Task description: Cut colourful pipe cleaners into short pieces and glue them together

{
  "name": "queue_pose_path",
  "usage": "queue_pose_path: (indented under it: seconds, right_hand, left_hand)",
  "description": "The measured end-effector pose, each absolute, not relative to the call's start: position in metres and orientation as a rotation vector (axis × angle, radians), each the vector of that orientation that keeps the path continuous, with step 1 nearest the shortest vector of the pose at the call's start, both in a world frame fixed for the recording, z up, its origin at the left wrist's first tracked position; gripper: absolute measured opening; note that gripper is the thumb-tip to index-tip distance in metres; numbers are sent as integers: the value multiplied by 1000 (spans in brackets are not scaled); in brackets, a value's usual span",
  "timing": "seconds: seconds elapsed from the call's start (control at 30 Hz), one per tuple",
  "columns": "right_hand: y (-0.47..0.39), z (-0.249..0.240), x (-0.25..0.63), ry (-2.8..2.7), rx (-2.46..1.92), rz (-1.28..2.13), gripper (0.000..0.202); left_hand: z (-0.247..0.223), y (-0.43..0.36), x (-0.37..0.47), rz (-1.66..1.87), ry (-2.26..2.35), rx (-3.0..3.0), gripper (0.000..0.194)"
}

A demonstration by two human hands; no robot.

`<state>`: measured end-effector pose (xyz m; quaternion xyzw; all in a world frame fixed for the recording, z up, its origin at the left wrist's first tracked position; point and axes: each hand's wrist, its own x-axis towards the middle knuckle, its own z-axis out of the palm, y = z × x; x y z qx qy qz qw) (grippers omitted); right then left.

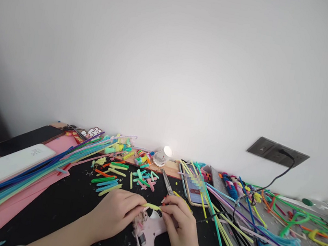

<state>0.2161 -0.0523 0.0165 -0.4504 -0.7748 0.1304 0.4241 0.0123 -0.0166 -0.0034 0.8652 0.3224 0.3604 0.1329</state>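
A short yellow pipe cleaner (152,206) is stretched between my two hands, bent slightly upward in the middle. My left hand (118,212) pinches one end with thumb and forefinger. The other end sits in the fingertips of my right hand (178,219). Just below it lies a pale pink glue gun (150,236) on the black mat (71,208); my right hand hides part of it. Metal scissors (167,183) lie beyond my right hand, their handles partly covered. Cut pieces of green pipe cleaner (103,180) and pink pipe cleaner (151,183) are scattered ahead of my hands.
A paper cup (162,156) leans by the wall. A phone (197,191) lies at right under long pipe cleaners (222,230). More bundled pipe cleaners (52,168), a white power bank (6,169) and a dark tablet (25,141) are at left. A black cord runs from the wall socket (278,152).
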Motion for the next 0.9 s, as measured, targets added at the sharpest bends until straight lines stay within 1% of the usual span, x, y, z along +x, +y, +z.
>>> queue_pose_path:
  seconds: [0.9]
  right_hand:
    - [-52,15,218,-1923,-1127,358,18]
  left_hand:
    - [-3,-16,10,1051,917,2552,18]
